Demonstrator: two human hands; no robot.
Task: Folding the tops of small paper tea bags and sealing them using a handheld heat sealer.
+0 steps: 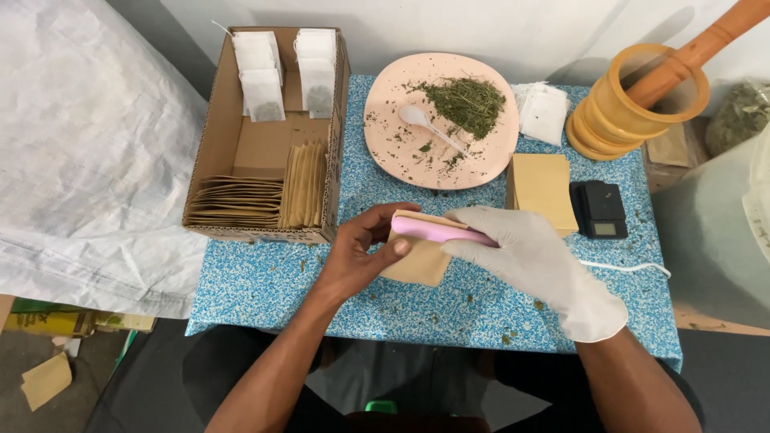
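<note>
My left hand (357,255) is bare and pinches a small brown paper envelope (417,261) at its left edge, over the blue speckled tabletop (265,281). My right hand (533,261) wears a white glove and holds a pink, flat bar-shaped tool (437,231) clamped across the top of the envelope. Both hands meet at the middle of the table. The envelope's upper edge is hidden under the pink tool.
A cardboard box (210,160) at the left holds brown envelopes and white tea bags. A pink plate (401,148) carries dried green herbs and a white spoon. A stack of brown envelopes (541,186), a small black scale (600,208), white bags and a wooden mortar (622,120) with a pestle stand at the right.
</note>
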